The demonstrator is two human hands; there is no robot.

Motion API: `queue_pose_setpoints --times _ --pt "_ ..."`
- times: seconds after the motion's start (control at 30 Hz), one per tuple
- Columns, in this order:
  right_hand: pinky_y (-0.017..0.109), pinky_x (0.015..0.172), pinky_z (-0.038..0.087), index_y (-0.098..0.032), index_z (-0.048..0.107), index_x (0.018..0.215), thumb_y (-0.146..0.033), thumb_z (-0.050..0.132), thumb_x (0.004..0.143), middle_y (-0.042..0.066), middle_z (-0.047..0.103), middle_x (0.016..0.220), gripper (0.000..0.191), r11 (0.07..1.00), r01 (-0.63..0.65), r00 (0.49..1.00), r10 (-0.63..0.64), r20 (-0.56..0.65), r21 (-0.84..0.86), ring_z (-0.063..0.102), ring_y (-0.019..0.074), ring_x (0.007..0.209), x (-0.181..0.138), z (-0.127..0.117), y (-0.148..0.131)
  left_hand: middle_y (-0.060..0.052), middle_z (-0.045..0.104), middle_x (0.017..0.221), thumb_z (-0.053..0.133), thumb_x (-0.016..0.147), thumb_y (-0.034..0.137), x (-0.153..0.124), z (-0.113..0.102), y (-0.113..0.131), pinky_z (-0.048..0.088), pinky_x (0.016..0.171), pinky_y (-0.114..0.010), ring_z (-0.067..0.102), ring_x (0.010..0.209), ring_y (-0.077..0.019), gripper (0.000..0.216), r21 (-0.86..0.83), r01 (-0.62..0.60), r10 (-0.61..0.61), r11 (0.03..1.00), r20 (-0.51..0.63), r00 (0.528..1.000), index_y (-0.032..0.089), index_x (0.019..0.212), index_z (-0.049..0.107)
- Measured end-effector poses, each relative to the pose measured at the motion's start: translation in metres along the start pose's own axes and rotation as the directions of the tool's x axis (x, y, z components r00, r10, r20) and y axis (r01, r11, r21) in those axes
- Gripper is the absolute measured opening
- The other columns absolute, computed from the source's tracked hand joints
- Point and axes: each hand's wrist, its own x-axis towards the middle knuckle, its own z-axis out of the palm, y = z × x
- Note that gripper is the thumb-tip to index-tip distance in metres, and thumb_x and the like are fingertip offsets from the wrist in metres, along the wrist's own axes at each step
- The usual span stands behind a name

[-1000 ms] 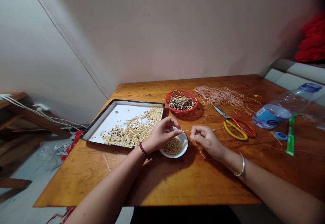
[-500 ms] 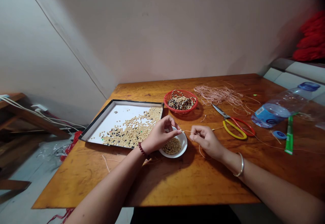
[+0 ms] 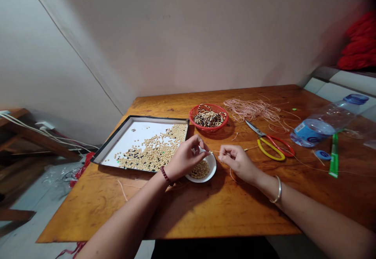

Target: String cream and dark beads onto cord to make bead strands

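Note:
My left hand (image 3: 189, 155) is over a small white bowl (image 3: 212, 171) of pale beads (image 3: 199, 170). Its thumb and forefinger pinch a small pale bead (image 3: 210, 153) at the end of a thin cord. To the right, my right hand (image 3: 237, 161) is closed on the same cord (image 3: 216, 152), which runs straight between the two hands. Beyond the right hand the cord carries on across the table past the scissors, with a few pale beads (image 3: 246, 149) on it. A loop of it hangs below the right hand.
A shallow black-edged tray (image 3: 125, 133) of pale and dark beads lies left. Behind the bowl stands a red basket (image 3: 210, 128) of beaded strings, beside a pink cord tangle (image 3: 252, 109). Scissors (image 3: 272, 148), a plastic bottle (image 3: 317, 129) and a green packet (image 3: 334, 157) lie right.
Hardly anything differs. Both hands keep their hold, with the left fingers shifted very slightly; the whole view has moved a touch.

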Motion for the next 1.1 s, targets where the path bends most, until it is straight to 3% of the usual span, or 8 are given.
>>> queue_pose_setpoints --times 0.1,0.3,0.57,1.1 --pt "0.022 0.046 0.023 -0.018 0.043 0.057 -0.032 0.054 0.071 -0.005 0.034 0.052 0.023 0.999 -0.008 1.000 0.007 0.016 0.045 0.029 0.0081 0.050 0.0003 0.0003 -0.0017 -0.004 0.062 0.090 0.062 0.080 0.026 -0.0012 0.0011 0.0012 0.046 0.065 -0.024 0.058 0.078 -0.0121 0.022 -0.009 -0.007 0.007 1.000 0.009 1.000 0.018 0.081 0.042" --pt "0.021 0.040 0.015 -0.019 0.043 0.060 -0.032 0.054 0.070 -0.009 0.029 0.045 0.020 0.945 -0.107 0.994 0.092 0.064 0.309 0.021 0.0055 0.041 0.0014 -0.0021 -0.0002 -0.004 0.063 0.091 0.063 0.079 0.024 0.0001 0.0020 0.0002 0.047 0.072 -0.027 0.059 0.083 -0.0130 0.023 -0.126 0.016 -0.014 0.992 0.023 1.000 0.018 0.083 0.041" --pt "0.020 0.040 0.014 -0.019 0.044 0.058 -0.030 0.055 0.067 -0.010 0.029 0.044 0.018 0.939 -0.123 0.991 0.100 0.085 0.323 0.021 0.0047 0.040 0.0023 -0.0021 -0.0031 -0.004 0.064 0.088 0.070 0.074 0.026 0.0043 0.0016 -0.0019 0.047 0.073 -0.028 0.060 0.080 -0.0117 0.032 -0.405 0.053 -0.063 0.913 -0.012 0.998 0.018 0.083 0.040" --pt "0.022 0.042 0.016 -0.019 0.044 0.057 -0.031 0.057 0.069 -0.008 0.032 0.047 0.022 0.959 -0.066 0.994 0.037 0.107 0.275 0.023 0.0059 0.044 0.0008 -0.0012 -0.0072 0.000 0.059 0.080 0.069 0.075 0.027 0.0039 0.0025 0.0000 0.042 0.068 -0.025 0.055 0.072 -0.0093 0.034 -0.381 0.062 -0.066 0.922 0.004 0.998 0.018 0.078 0.037"
